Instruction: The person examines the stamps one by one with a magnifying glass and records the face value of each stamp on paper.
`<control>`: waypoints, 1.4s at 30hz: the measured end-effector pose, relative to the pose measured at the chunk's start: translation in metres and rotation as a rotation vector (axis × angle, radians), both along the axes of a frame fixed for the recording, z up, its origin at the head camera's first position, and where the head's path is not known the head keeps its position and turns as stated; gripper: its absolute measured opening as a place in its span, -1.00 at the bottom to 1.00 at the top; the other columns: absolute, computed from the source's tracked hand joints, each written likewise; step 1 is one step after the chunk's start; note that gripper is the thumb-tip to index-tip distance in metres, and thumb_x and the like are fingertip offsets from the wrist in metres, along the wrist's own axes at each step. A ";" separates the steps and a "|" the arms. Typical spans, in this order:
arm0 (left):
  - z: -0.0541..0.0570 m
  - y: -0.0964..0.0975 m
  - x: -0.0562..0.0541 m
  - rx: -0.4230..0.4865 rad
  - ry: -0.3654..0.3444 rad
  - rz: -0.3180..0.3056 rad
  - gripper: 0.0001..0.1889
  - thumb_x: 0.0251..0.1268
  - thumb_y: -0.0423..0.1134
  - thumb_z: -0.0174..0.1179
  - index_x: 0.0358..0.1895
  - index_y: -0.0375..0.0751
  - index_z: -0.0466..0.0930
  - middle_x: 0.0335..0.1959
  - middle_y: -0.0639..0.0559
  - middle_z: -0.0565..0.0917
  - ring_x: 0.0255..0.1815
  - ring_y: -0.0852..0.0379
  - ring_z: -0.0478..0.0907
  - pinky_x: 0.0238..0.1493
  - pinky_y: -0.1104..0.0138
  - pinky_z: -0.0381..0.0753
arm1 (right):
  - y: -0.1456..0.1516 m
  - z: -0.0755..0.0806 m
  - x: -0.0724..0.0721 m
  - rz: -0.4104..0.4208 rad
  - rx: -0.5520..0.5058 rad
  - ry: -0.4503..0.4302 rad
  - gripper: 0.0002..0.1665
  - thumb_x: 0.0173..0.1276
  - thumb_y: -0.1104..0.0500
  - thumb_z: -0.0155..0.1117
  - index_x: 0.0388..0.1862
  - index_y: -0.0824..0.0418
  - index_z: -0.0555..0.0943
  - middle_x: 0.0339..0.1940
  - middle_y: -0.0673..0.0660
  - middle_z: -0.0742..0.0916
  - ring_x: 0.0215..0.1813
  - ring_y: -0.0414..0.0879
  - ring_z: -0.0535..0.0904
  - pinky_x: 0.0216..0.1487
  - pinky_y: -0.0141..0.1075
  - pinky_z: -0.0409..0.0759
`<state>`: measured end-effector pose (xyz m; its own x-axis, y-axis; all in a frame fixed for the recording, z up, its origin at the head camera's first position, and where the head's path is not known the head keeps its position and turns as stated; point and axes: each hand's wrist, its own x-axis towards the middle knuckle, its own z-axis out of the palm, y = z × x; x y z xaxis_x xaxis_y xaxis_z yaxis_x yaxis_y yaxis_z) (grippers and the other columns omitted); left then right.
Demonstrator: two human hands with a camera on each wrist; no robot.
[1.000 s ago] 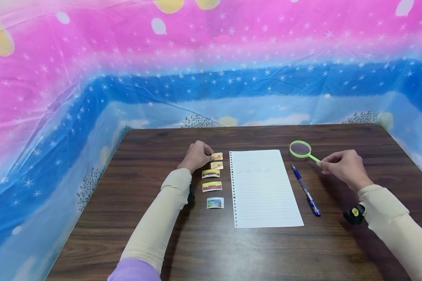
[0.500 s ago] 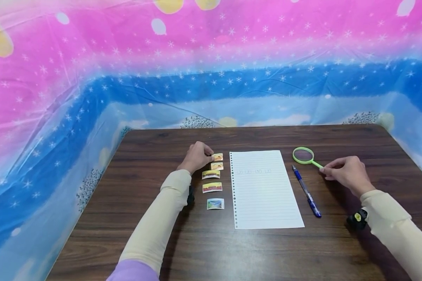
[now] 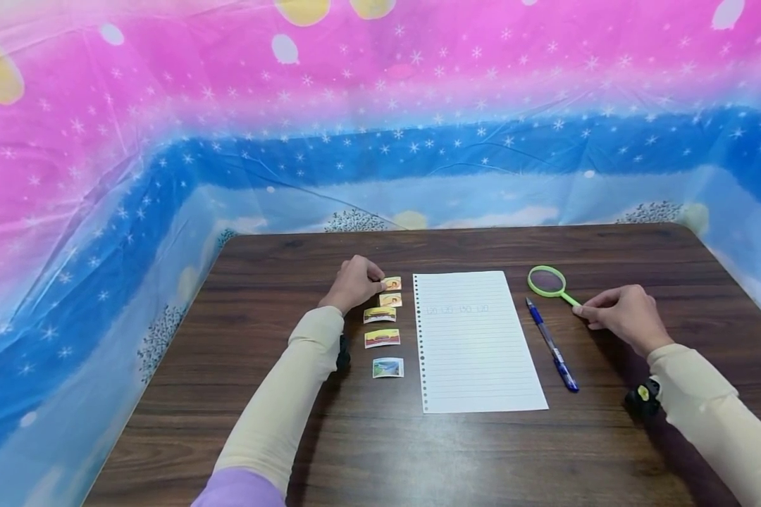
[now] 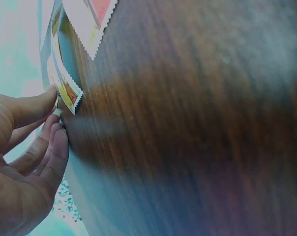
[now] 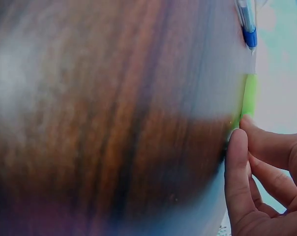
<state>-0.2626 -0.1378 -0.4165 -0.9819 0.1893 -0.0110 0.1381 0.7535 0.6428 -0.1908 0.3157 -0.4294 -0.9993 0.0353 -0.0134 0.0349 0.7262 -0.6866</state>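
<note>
At the far end of a column of postage stamps, my left hand [image 3: 354, 283] pinches the edge of the top stamp [image 3: 392, 284]. Its thumb and fingertips meet there in the left wrist view, beside a curled stamp with a toothed edge [image 4: 72, 96]. Below in the head view lie a second yellowish stamp [image 3: 390, 301], two yellow and red stamps [image 3: 382, 338] and a blue-green landscape stamp [image 3: 388, 367]. My right hand [image 3: 628, 317] pinches the handle end of a green magnifying glass [image 3: 563, 293], whose lens lies near the table top; whether it touches cannot be told.
A lined, hole-punched sheet [image 3: 482, 359] with faint handwritten figures lies between the hands. Right of it is a blue pen [image 3: 552, 345], close below the magnifying glass. The dark wood table [image 3: 279, 246] ends at a patterned cloth backdrop [image 3: 368, 155].
My right hand and the magnifying glass have shifted slightly towards me and to the right, then nearly stopped. My left hand stays at the top stamp.
</note>
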 end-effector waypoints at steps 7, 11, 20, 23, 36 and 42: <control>0.003 -0.002 0.001 -0.020 0.010 -0.017 -0.73 0.40 -0.30 0.31 0.07 -0.36 0.70 -0.02 -0.18 0.72 0.03 -0.08 0.64 0.09 0.08 0.63 | 0.004 0.003 0.002 -0.005 0.022 0.034 -0.62 0.37 0.08 0.44 -0.18 0.44 0.76 -0.41 0.16 0.78 -0.42 -0.06 0.73 -0.41 -0.34 0.65; 0.010 -0.002 0.006 -0.028 0.022 -0.028 -0.68 0.45 -0.28 0.26 0.16 -0.36 0.65 0.03 -0.19 0.69 0.06 -0.09 0.63 0.10 0.07 0.62 | 0.004 0.007 0.004 -0.008 0.010 0.043 -0.65 0.38 0.12 0.43 -0.13 0.45 0.73 -0.38 0.19 0.79 -0.41 -0.03 0.74 -0.39 -0.30 0.68; 0.032 0.010 0.035 -0.054 0.108 -0.128 -0.59 0.48 -0.22 0.24 0.28 -0.33 0.57 0.19 -0.21 0.61 0.09 -0.10 0.60 0.10 0.03 0.60 | -0.010 0.025 0.011 0.034 0.039 0.011 -0.58 0.39 0.07 0.40 -0.02 0.42 0.65 -0.33 0.18 0.77 -0.39 0.00 0.74 -0.35 -0.25 0.65; 0.035 0.015 0.046 -0.070 0.134 -0.164 -0.58 0.48 -0.17 0.25 0.29 -0.30 0.57 0.22 -0.19 0.59 0.17 -0.10 0.55 0.19 0.00 0.54 | -0.017 0.029 0.015 0.068 0.042 0.003 -0.53 0.40 0.03 0.40 0.00 0.43 0.63 -0.30 0.20 0.77 -0.38 0.00 0.74 -0.34 -0.25 0.66; 0.030 0.035 0.083 -0.093 0.151 -0.325 -0.49 0.46 -0.20 0.27 0.38 -0.30 0.47 0.35 -0.22 0.52 0.41 -0.13 0.41 0.36 -0.02 0.43 | -0.037 0.025 0.030 0.159 0.030 -0.027 -0.41 0.34 -0.08 0.45 0.02 0.42 0.60 -0.29 0.16 0.75 -0.41 -0.05 0.71 -0.31 -0.17 0.66; 0.028 0.045 0.099 -0.130 0.148 -0.431 -0.46 0.49 -0.14 0.22 0.42 -0.32 0.42 0.37 -0.20 0.50 0.41 -0.08 0.41 0.37 0.05 0.44 | -0.044 0.018 0.035 0.173 0.033 -0.041 -0.46 0.33 -0.07 0.46 -0.05 0.39 0.62 -0.35 0.11 0.74 -0.43 -0.08 0.68 -0.38 -0.20 0.64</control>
<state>-0.1640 -0.0931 -0.3886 -0.8071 0.5859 0.0723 0.5385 0.6804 0.4972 -0.1560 0.2718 -0.4119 -0.9892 -0.1357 -0.0555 -0.0650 0.7456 -0.6632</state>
